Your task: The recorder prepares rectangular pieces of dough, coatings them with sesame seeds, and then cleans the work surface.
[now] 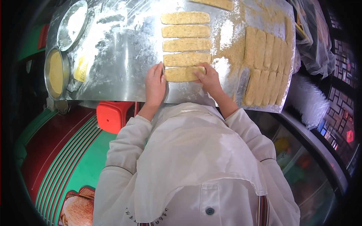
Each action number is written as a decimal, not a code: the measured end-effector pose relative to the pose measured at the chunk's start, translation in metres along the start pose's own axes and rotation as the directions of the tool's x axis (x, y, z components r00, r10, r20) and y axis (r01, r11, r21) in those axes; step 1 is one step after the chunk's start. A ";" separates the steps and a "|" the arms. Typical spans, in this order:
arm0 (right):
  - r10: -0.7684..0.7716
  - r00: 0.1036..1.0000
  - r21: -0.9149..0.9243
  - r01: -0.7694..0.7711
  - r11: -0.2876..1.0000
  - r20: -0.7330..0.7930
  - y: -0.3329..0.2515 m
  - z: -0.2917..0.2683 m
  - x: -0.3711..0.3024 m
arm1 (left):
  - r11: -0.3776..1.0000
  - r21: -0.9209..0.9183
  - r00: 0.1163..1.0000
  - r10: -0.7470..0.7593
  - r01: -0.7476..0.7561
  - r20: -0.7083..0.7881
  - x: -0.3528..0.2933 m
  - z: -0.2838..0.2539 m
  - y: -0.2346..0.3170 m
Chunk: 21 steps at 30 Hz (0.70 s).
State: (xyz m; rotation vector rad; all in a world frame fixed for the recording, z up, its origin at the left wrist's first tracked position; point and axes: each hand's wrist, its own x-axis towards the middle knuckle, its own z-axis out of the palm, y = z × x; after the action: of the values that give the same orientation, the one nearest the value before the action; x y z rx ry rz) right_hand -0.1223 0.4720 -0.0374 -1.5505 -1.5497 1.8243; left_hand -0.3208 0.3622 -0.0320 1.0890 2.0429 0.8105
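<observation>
In the nearest place of a column of flat, crumb-coated dough strips lies one strip [179, 74], close to the metal table's front edge. My right hand [209, 78] pinches its right end between thumb and fingers, and that end is slightly turned up. At the strip's left end rests my left hand [155, 83], fingers stretched out along the side, the thumb touching or nearly touching the strip. Beyond it, several matching strips [186, 45] lie parallel with narrow gaps between them.
More coated strips [260, 52] lie packed in two rows on the right, beside loose crumbs [230, 52]. Two round metal pans stand at the left, one with white powder [77, 22], one with yellowish crumbs [56, 72]. A red stool [113, 116] sits below the table edge.
</observation>
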 end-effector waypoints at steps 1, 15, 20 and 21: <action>-0.004 1.000 -0.002 0.004 1.000 0.000 -0.003 0.001 0.000 | 0.946 0.240 0.975 0.220 -0.218 0.020 -0.006 0.002 0.006; -0.442 0.883 -0.710 0.211 0.672 -0.157 -0.008 -0.048 -0.036 | 0.753 0.509 0.903 0.276 -0.417 0.330 -0.023 0.021 0.005; -0.567 0.794 -0.710 0.529 0.464 0.220 0.008 -0.014 -0.045 | 0.757 0.505 0.905 0.285 -0.415 0.316 -0.020 0.022 0.008; -0.523 0.806 -0.725 0.532 0.438 0.276 0.011 -0.009 -0.044 | 0.755 0.507 0.904 0.283 -0.416 0.321 -0.021 0.022 0.007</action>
State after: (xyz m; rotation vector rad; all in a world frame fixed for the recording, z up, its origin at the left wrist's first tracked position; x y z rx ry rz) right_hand -0.0935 0.4393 -0.0217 -1.0362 -2.6705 0.7859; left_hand -0.2911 0.3517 -0.0333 1.8543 1.9472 0.2051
